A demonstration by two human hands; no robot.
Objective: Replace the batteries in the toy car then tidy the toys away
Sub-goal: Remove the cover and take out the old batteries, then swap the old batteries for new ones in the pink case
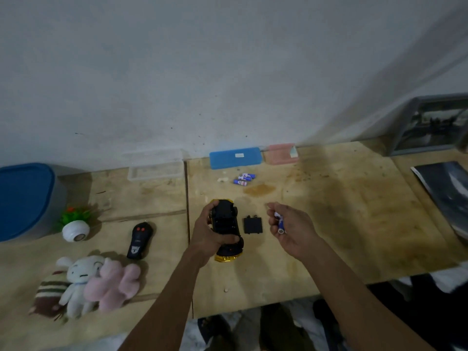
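Note:
A yellow toy car (228, 226) lies upside down on the wooden table (342, 211), black underside up. My left hand (211, 231) grips it from the left side. Its black battery cover (252, 224) lies just to the right of the car. My right hand (288, 226) hovers right of the cover, fingers curled around blue-and-white batteries (279, 222). More blue-and-white batteries (244, 179) lie loose farther back. A black remote control (139, 240) rests left of the car. Plush toys (88, 282), white, pink and striped, lie at the front left.
A blue case (235, 157) and a pink case (281, 154) sit against the wall. A clear plastic box (155, 169) stands back left, with a blue-lidded tub (25, 198) at the far left. A small potted plant (76, 224) lies tipped nearby. A dark sheet (448, 196) covers the right edge.

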